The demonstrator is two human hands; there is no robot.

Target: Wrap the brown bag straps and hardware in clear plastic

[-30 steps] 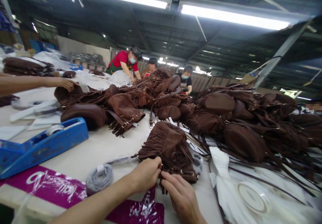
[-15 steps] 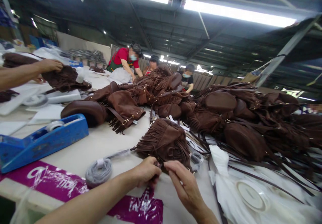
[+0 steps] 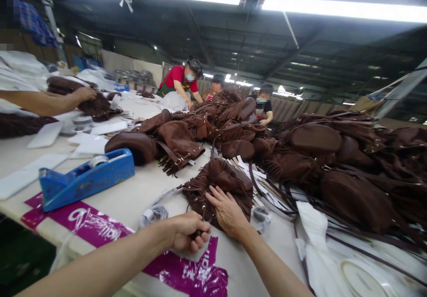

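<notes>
In the head view a dark brown fringed bag (image 3: 233,172) lies on the table in front of me. My right hand (image 3: 227,209) rests on its front, fingers stretched out and fairly flat. Just below the bag's near edge, my left hand (image 3: 191,233) is closed on a thin dark cord that runs down from a small gold fitting on the bag; the cord's end is hidden in the fingers. Plastic-wrapped grey bundles (image 3: 154,214) lie on both sides of the bag, partly behind my left forearm.
A blue tape dispenser (image 3: 88,177) stands at left on the table. Big heaps of brown bags (image 3: 313,139) fill the back and right. White wrapping (image 3: 313,226) lies at right. A co-worker's hand (image 3: 86,94) holds a brown bag at far left; several people work behind.
My right hand has moved from beside the left hand up onto the bag and flattened there. My left hand has drawn slightly back toward me. The camera view has turned leftward.
</notes>
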